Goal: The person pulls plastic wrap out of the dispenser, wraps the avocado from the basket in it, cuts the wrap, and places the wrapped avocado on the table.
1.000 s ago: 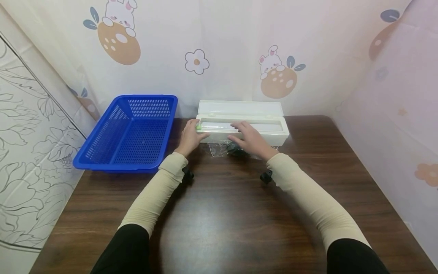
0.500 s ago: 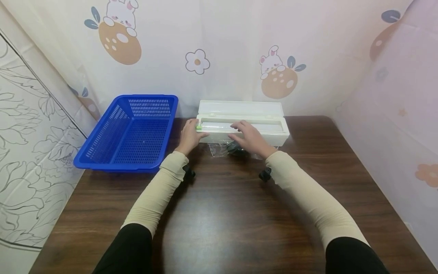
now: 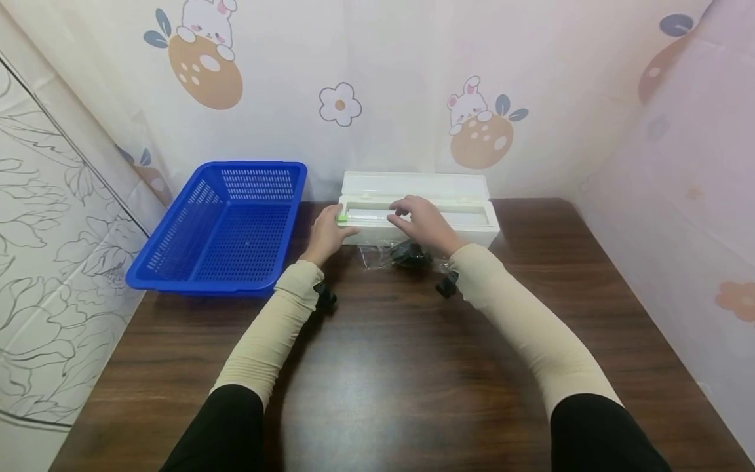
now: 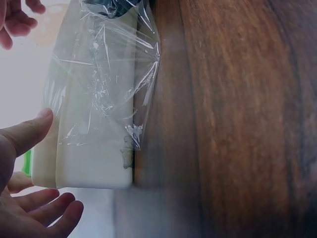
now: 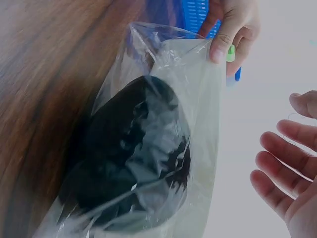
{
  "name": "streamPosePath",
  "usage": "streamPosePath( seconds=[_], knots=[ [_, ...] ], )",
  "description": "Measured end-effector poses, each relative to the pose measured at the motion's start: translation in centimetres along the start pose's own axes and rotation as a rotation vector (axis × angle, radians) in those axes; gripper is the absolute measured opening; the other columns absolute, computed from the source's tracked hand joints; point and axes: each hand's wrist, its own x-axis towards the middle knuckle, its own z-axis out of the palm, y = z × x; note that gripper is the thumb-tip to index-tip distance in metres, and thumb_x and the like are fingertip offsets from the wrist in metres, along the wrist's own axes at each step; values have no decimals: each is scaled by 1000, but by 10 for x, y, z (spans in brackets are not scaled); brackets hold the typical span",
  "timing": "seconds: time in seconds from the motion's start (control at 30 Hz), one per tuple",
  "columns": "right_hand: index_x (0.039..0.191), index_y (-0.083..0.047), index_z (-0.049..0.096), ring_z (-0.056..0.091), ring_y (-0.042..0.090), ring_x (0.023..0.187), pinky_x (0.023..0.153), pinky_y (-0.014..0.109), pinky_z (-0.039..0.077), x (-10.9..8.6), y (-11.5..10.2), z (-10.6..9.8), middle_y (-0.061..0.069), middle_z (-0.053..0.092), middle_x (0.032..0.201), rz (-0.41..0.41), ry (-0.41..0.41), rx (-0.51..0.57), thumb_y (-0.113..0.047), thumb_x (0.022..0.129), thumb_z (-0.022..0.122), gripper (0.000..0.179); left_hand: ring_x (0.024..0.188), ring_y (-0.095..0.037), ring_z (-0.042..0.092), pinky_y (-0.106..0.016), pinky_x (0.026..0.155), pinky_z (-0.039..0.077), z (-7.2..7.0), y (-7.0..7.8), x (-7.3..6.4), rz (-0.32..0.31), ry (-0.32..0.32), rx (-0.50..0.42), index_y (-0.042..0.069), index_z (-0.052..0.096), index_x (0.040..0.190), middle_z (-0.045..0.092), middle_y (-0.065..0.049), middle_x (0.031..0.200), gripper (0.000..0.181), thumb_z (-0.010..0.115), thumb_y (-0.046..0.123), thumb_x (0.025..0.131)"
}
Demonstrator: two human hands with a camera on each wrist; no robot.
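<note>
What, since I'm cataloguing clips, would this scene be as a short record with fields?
left hand: grips left end of plastic-wrap dispenser
right hand: above dispenser's opening, fingers bent
lid: open, at back
green slider: at dispenser's left end
clear film: down dispenser's front
dark object: seen through film; identity unclear
blue basket: left of dispenser
table: dark wood-grain

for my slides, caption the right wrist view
Left hand holds a white box; clear plastic film covers a dark object; right hand nearby.
</note>
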Motion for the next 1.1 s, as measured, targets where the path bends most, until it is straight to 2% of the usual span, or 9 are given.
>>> streamPosePath(
  seconds=[0.2,0.5,0.7,0.97,1.1],
  knots=[
    [115,2,68,64,30,104,95,45,49,11,-3,5,18,69,112,22,-6,51,-22,97,58,32,134,-29,47,-43,113,37,1,-1,1,-16,9,-21,7,45,144,49,-12,147,75,77,36,83],
    [113,0,70,64,29,99,92,43,50,29,-17,18,17,70,106,13,-30,46,-20,96,59,28,134,-29,48,-42,111,38,2,-1,0,-5,22,7,8,46,144,49,-11,148,75,77,38,83],
    [114,-1,69,63,27,98,90,40,51,39,-24,26,16,69,107,58,-65,62,-21,97,58,28,128,-29,54,-43,106,43,2,-2,0,-5,29,3,8,47,144,52,-11,146,74,76,39,83],
    [114,-2,70,64,28,108,98,41,50,49,-22,34,15,70,114,111,-90,174,-23,98,59,28,118,-31,59,-45,98,46,3,-4,1,-18,24,12,10,47,144,56,-13,141,74,76,39,83],
    [114,-1,69,64,28,110,99,41,49,54,-22,39,16,70,116,119,-105,189,-21,97,59,28,115,-33,60,-45,95,47,4,-7,0,-27,28,19,11,47,145,57,-14,140,74,76,40,83]
  ],
)
